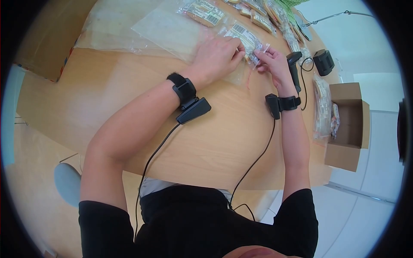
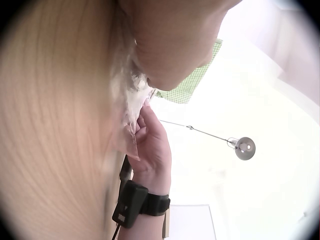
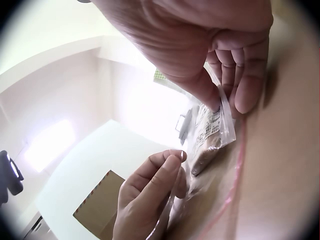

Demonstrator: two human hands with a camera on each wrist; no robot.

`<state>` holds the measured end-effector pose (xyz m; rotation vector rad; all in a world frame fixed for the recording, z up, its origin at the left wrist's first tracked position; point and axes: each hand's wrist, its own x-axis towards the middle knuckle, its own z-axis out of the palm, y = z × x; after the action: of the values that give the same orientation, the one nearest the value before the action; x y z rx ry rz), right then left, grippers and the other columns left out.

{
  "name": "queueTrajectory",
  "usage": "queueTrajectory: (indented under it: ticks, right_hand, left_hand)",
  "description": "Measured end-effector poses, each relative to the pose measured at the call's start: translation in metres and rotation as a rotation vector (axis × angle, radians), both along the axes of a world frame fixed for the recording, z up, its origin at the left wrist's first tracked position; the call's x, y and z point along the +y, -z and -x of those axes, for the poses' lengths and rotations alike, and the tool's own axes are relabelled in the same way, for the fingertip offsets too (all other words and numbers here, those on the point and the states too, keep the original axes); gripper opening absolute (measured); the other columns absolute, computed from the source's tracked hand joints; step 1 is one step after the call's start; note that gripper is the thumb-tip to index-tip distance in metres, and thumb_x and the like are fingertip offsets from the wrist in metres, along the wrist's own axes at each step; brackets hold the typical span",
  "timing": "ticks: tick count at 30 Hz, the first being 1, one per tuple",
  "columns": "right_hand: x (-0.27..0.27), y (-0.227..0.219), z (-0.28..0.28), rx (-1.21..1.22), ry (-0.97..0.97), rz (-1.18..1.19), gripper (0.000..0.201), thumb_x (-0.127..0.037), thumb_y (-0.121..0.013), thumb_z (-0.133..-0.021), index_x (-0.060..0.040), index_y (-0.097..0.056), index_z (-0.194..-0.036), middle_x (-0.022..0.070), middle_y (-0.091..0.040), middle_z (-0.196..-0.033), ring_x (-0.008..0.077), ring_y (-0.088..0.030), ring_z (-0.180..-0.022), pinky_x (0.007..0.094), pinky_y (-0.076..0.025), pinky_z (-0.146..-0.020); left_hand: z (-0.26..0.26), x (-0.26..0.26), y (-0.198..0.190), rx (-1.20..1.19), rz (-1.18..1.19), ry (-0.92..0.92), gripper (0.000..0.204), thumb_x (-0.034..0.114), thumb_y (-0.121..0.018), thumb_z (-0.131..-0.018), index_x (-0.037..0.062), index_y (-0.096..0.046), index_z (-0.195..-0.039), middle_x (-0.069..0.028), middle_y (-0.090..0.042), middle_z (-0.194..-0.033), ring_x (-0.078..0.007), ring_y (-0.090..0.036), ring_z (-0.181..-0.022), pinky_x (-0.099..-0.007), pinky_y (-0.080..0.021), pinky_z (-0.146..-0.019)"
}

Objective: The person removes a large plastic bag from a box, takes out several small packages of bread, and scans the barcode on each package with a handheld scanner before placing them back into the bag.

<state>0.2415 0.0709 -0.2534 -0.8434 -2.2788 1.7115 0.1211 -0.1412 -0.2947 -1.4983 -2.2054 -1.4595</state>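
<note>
A labelled packet (image 1: pixel 242 36) in clear plastic lies on the table between my hands, with a printed code on its face. My right hand (image 1: pixel 275 66) pinches the edge of the packet's small clear bag (image 3: pixel 227 125) between thumb and fingers. My left hand (image 1: pixel 215 58) pinches the edge of a larger clear zip bag (image 3: pixel 167 215), thumb against forefinger, as the right wrist view shows. A pink seal line (image 3: pixel 239 170) runs across the larger bag, under the packet. In the left wrist view, crinkled plastic (image 2: pixel 135 95) partly hides behind my left hand.
Flat clear bags (image 1: pixel 116 26) spread at the back left, near a brown cardboard piece (image 1: pixel 47 43). More packets (image 1: pixel 202 12) lie at the back. A black handheld scanner (image 1: pixel 294 71) is beside my right wrist. An open cardboard box (image 1: pixel 346 124) stands at the right.
</note>
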Motion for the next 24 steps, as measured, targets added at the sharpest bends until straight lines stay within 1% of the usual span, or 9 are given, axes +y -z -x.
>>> queueTrajectory:
  ticks: [4,7,9,12,15,16,18,21,24]
  right_hand:
    - [0.000,0.004,0.020,0.022,-0.012,0.029,0.036,-0.021,-0.083,-0.094,-0.0001,-0.069,-0.120,0.0014,-0.072,-0.087,0.0069,-0.065,-0.068,0.0189,-0.054,-0.057]
    - [0.001,0.006,0.031,0.020,0.008,-0.040,0.042,-0.019,-0.083,-0.094,0.0019,-0.067,-0.125,0.0030,-0.073,-0.090,0.0074,-0.067,-0.072,0.0194,-0.055,-0.058]
    - [0.002,0.010,0.033,0.017,0.014,-0.105,0.046,-0.019,-0.082,-0.094,0.0046,-0.064,-0.129,0.0051,-0.073,-0.095,0.0081,-0.069,-0.076,0.0199,-0.056,-0.059]
    - [-0.010,0.012,0.028,0.201,0.047,-0.060,0.050,-0.020,-0.080,-0.096,0.0075,-0.061,-0.134,0.0081,-0.073,-0.108,0.0103,-0.070,-0.085,0.0234,-0.059,-0.068]
    - [-0.023,0.011,0.012,0.186,0.061,-0.261,0.046,-0.020,-0.076,-0.100,0.0063,-0.062,-0.136,0.0109,-0.072,-0.119,0.0144,-0.071,-0.102,0.0273,-0.060,-0.082]
    - [-0.029,0.008,0.005,0.175,0.003,-0.368,0.046,-0.021,-0.074,-0.102,0.0053,-0.062,-0.137,0.0121,-0.071,-0.123,0.0160,-0.069,-0.108,0.0291,-0.059,-0.088]
    - [-0.040,0.004,-0.005,0.149,-0.113,-0.580,0.045,-0.022,-0.071,-0.105,0.0034,-0.062,-0.140,0.0145,-0.069,-0.131,0.0191,-0.066,-0.120,0.0326,-0.056,-0.099]
    - [-0.031,0.022,-0.012,0.160,-0.256,-0.543,0.047,-0.027,-0.066,-0.108,0.0027,-0.061,-0.143,0.0185,-0.061,-0.146,0.0226,-0.060,-0.133,0.0349,-0.050,-0.110]
    - [-0.033,0.018,-0.007,0.059,-0.215,-0.422,0.055,-0.032,-0.063,-0.110,0.0034,-0.054,-0.150,0.0205,-0.053,-0.156,0.0252,-0.058,-0.137,0.0365,-0.045,-0.117]
  left_hand:
    - [0.001,0.002,0.002,0.021,-0.066,-0.007,0.017,0.025,-0.068,-0.100,0.0079,-0.071,-0.100,-0.0083,-0.074,-0.086,-0.0302,-0.071,-0.083,-0.0428,-0.054,-0.079]
    - [0.003,0.003,0.003,0.075,-0.052,-0.006,0.016,0.023,-0.069,-0.099,0.0072,-0.070,-0.099,-0.0094,-0.074,-0.090,-0.0302,-0.071,-0.085,-0.0443,-0.054,-0.080]
    - [0.002,0.002,0.003,0.078,-0.033,-0.054,0.015,0.022,-0.069,-0.098,0.0074,-0.070,-0.102,-0.0097,-0.074,-0.099,-0.0300,-0.070,-0.093,-0.0454,-0.053,-0.085]
    - [0.002,0.000,0.002,0.104,-0.032,-0.102,0.021,0.022,-0.071,-0.096,0.0070,-0.070,-0.110,-0.0124,-0.070,-0.118,-0.0317,-0.064,-0.112,-0.0468,-0.050,-0.096]
    - [0.002,0.003,0.011,0.175,-0.053,-0.161,0.035,0.023,-0.072,-0.095,0.0044,-0.067,-0.124,-0.0173,-0.063,-0.136,-0.0357,-0.055,-0.132,-0.0482,-0.043,-0.112]
    - [0.001,0.004,0.012,0.203,-0.062,-0.183,0.040,0.023,-0.073,-0.095,0.0032,-0.066,-0.129,-0.0192,-0.060,-0.142,-0.0372,-0.051,-0.138,-0.0486,-0.039,-0.118]
    - [0.002,0.003,0.014,0.233,0.021,-0.163,0.047,0.025,-0.071,-0.096,-0.0002,-0.063,-0.135,-0.0223,-0.056,-0.148,-0.0387,-0.045,-0.145,-0.0495,-0.034,-0.123]
    - [0.002,0.004,0.017,0.280,0.091,-0.142,0.051,0.027,-0.069,-0.098,-0.0030,-0.060,-0.139,-0.0243,-0.053,-0.153,-0.0393,-0.042,-0.150,-0.0503,-0.030,-0.127]
    - [0.001,0.005,0.019,0.304,0.111,-0.137,0.053,0.029,-0.066,-0.100,-0.0034,-0.059,-0.140,-0.0245,-0.052,-0.154,-0.0393,-0.042,-0.150,-0.0504,-0.029,-0.127]
